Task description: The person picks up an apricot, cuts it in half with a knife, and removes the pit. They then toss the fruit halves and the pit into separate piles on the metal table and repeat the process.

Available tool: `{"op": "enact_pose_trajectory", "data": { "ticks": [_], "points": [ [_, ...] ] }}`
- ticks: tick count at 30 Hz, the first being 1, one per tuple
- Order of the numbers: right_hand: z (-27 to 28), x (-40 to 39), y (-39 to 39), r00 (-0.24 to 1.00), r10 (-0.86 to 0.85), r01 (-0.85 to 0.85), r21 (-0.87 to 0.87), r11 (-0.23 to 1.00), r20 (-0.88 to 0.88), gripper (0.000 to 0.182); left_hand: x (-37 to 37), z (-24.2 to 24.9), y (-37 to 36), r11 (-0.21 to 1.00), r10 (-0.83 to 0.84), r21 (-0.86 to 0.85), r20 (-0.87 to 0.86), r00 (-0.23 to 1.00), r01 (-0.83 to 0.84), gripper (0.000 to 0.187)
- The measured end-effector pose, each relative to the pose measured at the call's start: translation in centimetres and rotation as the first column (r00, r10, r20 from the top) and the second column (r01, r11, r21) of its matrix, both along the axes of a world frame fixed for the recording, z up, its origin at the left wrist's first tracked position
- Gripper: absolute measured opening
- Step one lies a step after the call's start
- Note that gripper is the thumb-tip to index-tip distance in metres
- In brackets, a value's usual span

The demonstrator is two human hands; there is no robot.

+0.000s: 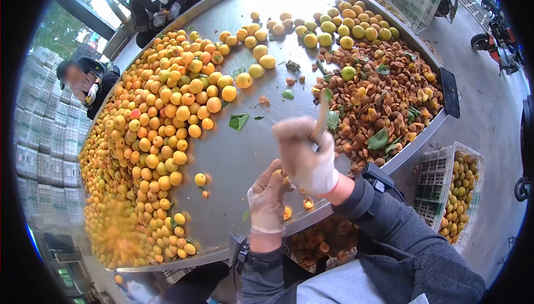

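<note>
A: What occupies the centre of the figure?
B: Two gloved hands above the near part of a metal table [222,154]. The left hand [268,198] is closed, its fingers pinching a small orange fruit [284,177].
A: And the right hand [308,162]?
B: Motion-blurred, beside the left hand; it is closed around a slender tan tool [322,116], whose exact form cannot be told.
A: How is the surface laid out?
B: Left side of the view: a large heap of whole yellow-orange fruit [161,120]. Right side: a mound of brown pieces [384,87], with green leaves in it. Between them lies a torn green leaf [238,121].
A: The margins?
B: At lower right, a pale crate [433,165] holding fruit, outside the table's edge; at upper left, two people, one [157,3] above the other [89,81].
</note>
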State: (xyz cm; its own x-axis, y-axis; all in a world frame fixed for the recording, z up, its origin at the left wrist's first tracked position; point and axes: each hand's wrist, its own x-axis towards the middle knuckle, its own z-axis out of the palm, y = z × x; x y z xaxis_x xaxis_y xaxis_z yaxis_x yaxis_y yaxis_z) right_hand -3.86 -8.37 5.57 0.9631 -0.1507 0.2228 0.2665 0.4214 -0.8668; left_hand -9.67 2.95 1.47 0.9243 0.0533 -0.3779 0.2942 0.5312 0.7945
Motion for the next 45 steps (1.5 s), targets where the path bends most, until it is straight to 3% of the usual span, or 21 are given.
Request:
{"op": "enact_pose_trajectory", "data": {
  "ticks": [1,2,4,5,6,8,14,16,18,19,20,21,22,24,30,32,33,38,39,41,45],
  "points": [
    [-0.1,0.1,0.2,0.935,-0.041,0.126,-0.224,0.967,0.351,0.019,0.0,0.2,-0.5,0.998,0.055,0.033,-0.012,0.998,-0.055,0.029],
    [-0.3,0.1,0.1,0.936,-0.044,0.129,-0.225,0.966,0.348,0.019,-0.1,0.4,-0.7,0.992,0.109,0.066,-0.023,0.994,-0.107,0.029],
    [0.3,0.1,-0.1,0.988,-0.022,0.046,-0.162,0.986,0.151,0.021,-0.1,0.1,-0.4,0.995,0.095,0.044,-0.024,0.995,-0.094,0.027],
    [0.9,0.3,-0.2,0.961,0.094,-0.024,0.260,0.965,-0.261,0.018,0.0,-0.1,-0.2,0.996,0.087,0.022,-0.019,0.996,-0.087,0.026],
    [0.3,1.4,-0.5,0.923,0.137,0.036,0.437,0.899,-0.359,0.016,0.0,-0.3,-0.1,0.996,0.089,0.021,-0.016,0.996,-0.088,0.026],
    [-1.6,2.2,-0.5,0.913,0.212,0.056,0.621,0.782,-0.348,0.016,0.0,-0.7,0.2,0.969,0.045,-0.241,-0.022,0.999,-0.049,0.026],
    [-2.6,2.8,-0.4,0.860,0.241,0.175,0.703,0.689,-0.450,0.016,0.2,-1.6,1.3,0.851,0.020,-0.524,-0.027,0.999,-0.031,0.038],
    [-2.0,3.2,-1.3,0.904,0.147,0.153,0.625,0.766,-0.402,0.016,0.3,-1.4,2.0,0.889,0.075,-0.452,-0.004,0.997,-0.069,0.038],
    [-0.2,2.3,-2.0,0.903,-0.029,0.137,0.225,0.965,-0.428,0.014,0.5,-1.1,2.9,0.917,0.135,-0.382,0.023,0.991,-0.116,0.038],
    [-0.6,2.3,-1.9,0.904,-0.024,0.132,0.226,0.965,-0.427,0.014,0.6,-0.9,3.5,0.900,0.132,-0.424,0.037,0.990,-0.104,0.036],
    [-1.4,2.3,-1.7,0.988,-0.064,0.047,-0.124,0.991,-0.141,0.012,0.7,-0.7,3.7,0.881,0.130,-0.464,0.052,0.990,-0.091,0.034],
    [-1.3,2.2,-1.5,0.988,0.008,0.065,-0.466,0.882,0.153,0.011,0.6,-0.4,3.7,0.882,0.133,-0.462,0.053,0.990,-0.093,0.034],
    [-0.8,1.1,-1.8,0.977,0.202,-0.208,-0.557,0.804,-0.073,0.014,0.5,0.1,3.5,0.911,0.159,-0.391,0.043,0.986,-0.130,0.034],
    [-0.9,-0.4,-1.3,0.942,0.267,-0.326,-0.741,0.587,-0.204,0.017,0.0,0.3,3.1,0.935,0.182,-0.314,0.031,0.983,-0.163,0.034],
    [-1.6,-1.5,-1.1,0.908,0.296,-0.419,-0.683,0.599,-0.298,0.026,-1.2,0.5,0.6,0.950,0.303,0.018,0.189,0.934,-0.312,0.031],
    [-0.4,-1.6,-1.3,0.748,0.371,-0.604,-0.334,0.723,-0.550,0.028,-1.5,0.3,0.5,0.901,0.268,0.249,0.326,0.907,-0.355,0.028],
    [-0.6,-1.5,-1.3,0.734,0.374,-0.616,-0.325,0.718,-0.566,0.027,-1.6,0.3,0.3,0.902,0.259,0.257,0.320,0.911,-0.346,0.028],
    [-2.0,-2.4,-0.9,0.873,0.327,-0.475,-0.473,0.742,-0.362,0.021,-2.2,0.8,0.6,0.790,0.283,0.455,0.325,0.902,-0.411,0.027],
    [-1.7,-2.2,-1.2,0.894,0.294,-0.437,-0.521,0.733,-0.337,0.019,-2.2,0.9,1.2,0.787,0.280,0.462,0.325,0.903,-0.410,0.027],
    [-1.5,-1.6,-2.3,0.910,0.254,-0.394,-0.490,0.778,-0.327,0.021,-2.6,1.2,2.3,0.897,0.382,0.162,0.181,0.906,-0.410,0.022],
    [-0.5,-0.5,-4.1,0.927,0.173,-0.319,-0.459,0.829,-0.332,0.020,-3.7,1.7,2.9,0.915,0.280,0.287,0.051,0.959,-0.283,0.020]
  ]
}}
